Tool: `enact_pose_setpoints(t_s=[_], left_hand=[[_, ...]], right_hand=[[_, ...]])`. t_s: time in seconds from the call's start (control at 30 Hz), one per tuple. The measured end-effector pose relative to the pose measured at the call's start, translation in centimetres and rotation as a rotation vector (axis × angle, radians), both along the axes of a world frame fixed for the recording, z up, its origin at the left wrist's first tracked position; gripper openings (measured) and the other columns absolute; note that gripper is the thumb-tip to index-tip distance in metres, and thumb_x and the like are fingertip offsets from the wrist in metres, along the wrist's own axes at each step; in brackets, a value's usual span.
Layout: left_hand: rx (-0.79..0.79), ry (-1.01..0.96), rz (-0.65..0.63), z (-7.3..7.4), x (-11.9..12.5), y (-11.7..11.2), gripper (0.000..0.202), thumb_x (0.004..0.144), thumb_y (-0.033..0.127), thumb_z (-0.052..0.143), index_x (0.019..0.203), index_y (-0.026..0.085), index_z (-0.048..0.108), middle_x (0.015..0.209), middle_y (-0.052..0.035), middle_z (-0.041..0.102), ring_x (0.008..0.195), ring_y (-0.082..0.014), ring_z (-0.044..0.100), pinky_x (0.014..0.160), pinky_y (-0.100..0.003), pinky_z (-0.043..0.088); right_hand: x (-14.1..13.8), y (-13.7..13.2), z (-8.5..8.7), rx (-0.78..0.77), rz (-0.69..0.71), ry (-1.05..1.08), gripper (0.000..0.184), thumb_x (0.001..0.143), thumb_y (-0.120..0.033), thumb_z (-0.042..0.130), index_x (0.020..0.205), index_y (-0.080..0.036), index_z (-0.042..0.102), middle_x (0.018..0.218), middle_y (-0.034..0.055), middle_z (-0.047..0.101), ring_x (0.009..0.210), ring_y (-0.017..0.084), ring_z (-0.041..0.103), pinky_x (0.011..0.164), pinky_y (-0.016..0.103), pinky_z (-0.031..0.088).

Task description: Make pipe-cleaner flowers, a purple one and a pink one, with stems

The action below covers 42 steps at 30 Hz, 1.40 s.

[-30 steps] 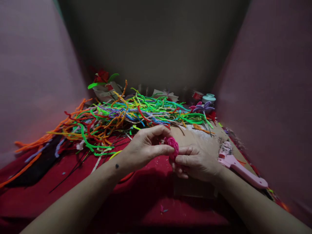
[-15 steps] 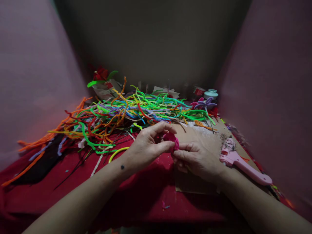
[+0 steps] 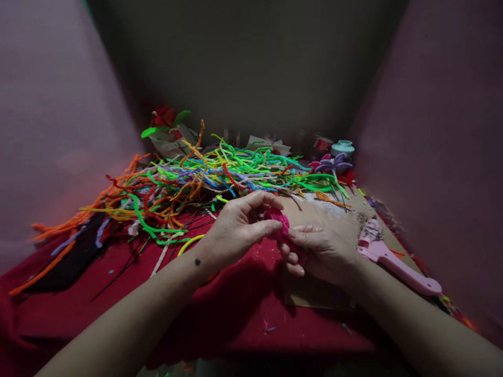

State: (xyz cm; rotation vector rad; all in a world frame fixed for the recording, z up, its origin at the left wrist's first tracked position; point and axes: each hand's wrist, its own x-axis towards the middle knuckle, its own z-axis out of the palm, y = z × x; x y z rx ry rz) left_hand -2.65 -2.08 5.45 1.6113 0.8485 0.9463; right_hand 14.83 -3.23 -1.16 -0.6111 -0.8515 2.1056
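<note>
Both my hands meet over a red cloth [image 3: 118, 293] and pinch a small coiled pink pipe-cleaner piece [image 3: 278, 220]. My left hand [image 3: 239, 230] grips it from the left with thumb and fingers closed round it. From the right, my right hand [image 3: 322, 248] holds it by the fingertips, fingers curled underneath. Most of the pink piece is hidden between the fingers. Just beyond the hands lies a big tangled heap of pipe cleaners [image 3: 196, 180] in green, orange, red, yellow and purple.
A cardboard sheet [image 3: 334, 214] lies under my right hand. A pink glue gun [image 3: 393, 259] rests to the right. At the back stand a purple pipe-cleaner flower [image 3: 332, 165], a pale green jar [image 3: 342, 148] and a red flower with green leaves [image 3: 165, 123]. Walls close in on three sides.
The view has tilted slightly, shifting the scene up. My hands have kept hold of the pink piece, turning it a little; my right fingers have loosened and spread somewhat under it.
</note>
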Motion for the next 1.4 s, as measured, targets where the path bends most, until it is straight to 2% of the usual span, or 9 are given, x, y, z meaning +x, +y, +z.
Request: enact_pose_setpoints(t_s=[0.3,0.5,0.6,0.77,0.87,1.07,1.23,1.4], left_hand=[[0.010,-0.042,-0.030,0.2,0.1,-0.4,0.015,0.072,0.007,0.064,0.085,0.013,0.062,0.075,0.0010,0.060,0.065,-0.0094,0.059,0.061,-0.020,0.049],[0.042,-0.050,-0.062,0.5,-0.1,-0.5,0.016,0.073,0.007,0.064,0.087,0.013,0.061,0.074,0.0008,0.060,0.064,-0.0092,0.058,0.060,-0.020,0.048],[0.149,0.005,-0.066,0.6,-0.3,-0.6,0.014,0.076,0.010,0.063,0.089,0.014,0.061,0.078,-0.0006,0.060,0.068,-0.0104,0.057,0.063,-0.021,0.048],[0.461,0.117,-0.098,0.8,-0.6,-1.0,0.011,0.079,0.009,0.060,0.088,0.015,0.061,0.083,-0.0028,0.057,0.076,-0.0124,0.055,0.071,-0.024,0.047],[0.550,0.129,-0.123,0.9,-0.7,-1.1,0.008,0.082,0.011,0.058,0.087,0.016,0.061,0.087,-0.0044,0.058,0.076,-0.0127,0.055,0.071,-0.025,0.047],[0.398,0.025,-0.097,0.7,-0.6,-1.2,0.032,0.077,0.015,0.066,0.107,0.019,0.057,0.094,-0.0032,0.056,0.073,-0.0107,0.055,0.072,-0.024,0.048],[0.362,-0.067,-0.063,0.5,-0.4,-1.3,0.016,0.078,0.021,0.067,0.093,0.017,0.062,0.091,-0.0028,0.055,0.069,-0.0088,0.050,0.068,-0.022,0.046],[0.354,-0.133,-0.022,0.4,-0.1,-1.7,0.009,0.078,0.019,0.067,0.084,0.016,0.061,0.078,-0.0002,0.053,0.070,-0.0098,0.049,0.065,-0.022,0.043]], right_hand=[[0.2,0.3,0.1,-0.034,0.047,-0.048,0.020,0.069,-0.024,0.077,0.073,-0.008,0.067,0.062,0.0032,0.065,0.049,0.009,0.059,0.046,0.021,0.050],[-0.1,0.2,0.3,0.072,-0.012,-0.088,0.024,0.065,-0.029,0.079,0.065,-0.008,0.067,0.054,0.0015,0.062,0.044,0.011,0.059,0.043,0.022,0.051],[-0.1,0.0,0.3,0.142,-0.034,-0.125,0.024,0.068,-0.031,0.077,0.064,-0.009,0.067,0.050,0.0007,0.061,0.043,0.012,0.061,0.045,0.023,0.050],[0.0,-0.3,0.3,0.277,-0.082,-0.176,0.021,0.073,-0.031,0.073,0.068,-0.011,0.070,0.054,0.0004,0.062,0.047,0.011,0.061,0.049,0.023,0.050],[0.0,-0.4,0.4,0.371,-0.117,-0.185,0.019,0.076,-0.030,0.071,0.069,-0.013,0.072,0.057,0.0003,0.062,0.049,0.011,0.060,0.050,0.023,0.050],[0.1,-0.3,0.7,0.329,-0.104,-0.083,0.019,0.073,-0.032,0.073,0.066,-0.015,0.072,0.054,0.0004,0.058,0.046,0.011,0.057,0.042,0.023,0.051],[0.5,-0.1,0.3,0.285,0.012,0.020,0.023,0.072,-0.036,0.074,0.071,-0.014,0.070,0.051,-0.0021,0.053,0.038,0.009,0.054,0.036,0.020,0.048],[0.6,-0.1,-0.1,0.278,0.018,0.013,0.025,0.071,-0.038,0.074,0.078,-0.014,0.070,0.050,-0.0020,0.055,0.035,0.008,0.053,0.034,0.019,0.047]])
